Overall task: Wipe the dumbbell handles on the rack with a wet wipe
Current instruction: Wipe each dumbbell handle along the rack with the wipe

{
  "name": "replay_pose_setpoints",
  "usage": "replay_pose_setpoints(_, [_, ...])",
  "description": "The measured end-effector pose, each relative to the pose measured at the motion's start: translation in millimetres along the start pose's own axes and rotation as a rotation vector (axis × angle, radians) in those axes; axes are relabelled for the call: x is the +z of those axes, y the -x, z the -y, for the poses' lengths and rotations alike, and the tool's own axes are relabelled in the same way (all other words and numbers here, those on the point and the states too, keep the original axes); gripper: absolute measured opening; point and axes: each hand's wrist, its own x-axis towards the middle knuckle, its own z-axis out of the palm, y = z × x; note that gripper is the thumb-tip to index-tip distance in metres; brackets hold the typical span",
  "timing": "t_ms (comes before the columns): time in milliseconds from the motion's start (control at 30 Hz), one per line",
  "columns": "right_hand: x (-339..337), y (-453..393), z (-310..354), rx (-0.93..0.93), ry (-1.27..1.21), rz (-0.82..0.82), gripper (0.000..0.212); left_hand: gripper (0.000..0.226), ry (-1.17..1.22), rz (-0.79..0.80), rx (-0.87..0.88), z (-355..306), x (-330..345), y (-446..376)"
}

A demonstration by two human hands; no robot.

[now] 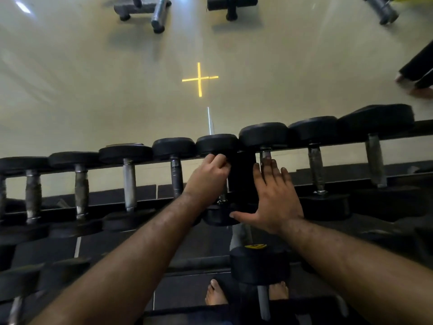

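Dumbbells sit in a row on the top tier of the rack (234, 160) in front of you, their black heads resting on the far and near rails and their metal handles bridging the gap between. The one you are working on is the middle dumbbell (218, 144), just left of the rack's dark centre upright (242, 179). Your left hand (207, 177) is curled round the far end of its handle, close under the far head, with the fingers bunched tight; a sliver of bare handle (222, 198) shows below the palm. I cannot tell whether a wipe is inside that grip, since nothing of it shows past the fingers.

Your right hand (273, 195) is spread flat with the fingers straight and apart, palm down. Its fingertips reach the handle of the neighbouring dumbbell (266, 154) on the right, and the thumb points left toward the near head of the middle dumbbell. Whether the palm presses on the rack or hovers just above is not clear.

Further along to the left are four more handles, dull and worn, the nearest (176, 177) just beside your left wrist. To the right two thicker handles (316, 170) lead up to larger heads. A lower tier holds another dumbbell (259, 263) with a yellow label, below your right forearm. Your bare feet (215, 294) show under the rack. Beyond lies pale floor with a yellow cross mark (199, 78), and further equipment (140, 10) at the far edge.
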Motion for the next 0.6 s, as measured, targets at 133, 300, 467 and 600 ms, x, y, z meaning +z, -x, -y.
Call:
replay_pose_setpoints(133, [-2, 0, 1, -0.024, 0.022, 0.016, 0.146, 0.027, 0.198, 0.463, 0.045, 6, -21, 11])
replay_pose_setpoints(300, [-2, 1, 3, -0.042, 0.029, -0.023, 0.141, 0.024, 0.08, -0.029, -0.059, 1, -10, 3])
replay_pose_setpoints(467, [-2, 1, 4, -0.055, 0.047, -0.015, 0.137, 0.022, -0.052, 0.101, 0.036, -5, -4, -2])
replay_pose_setpoints(600, [0, 0, 1, -0.064, 0.075, 0.004, 0.136, 0.035, 0.169, 0.599, 0.103, -9, -16, 13])
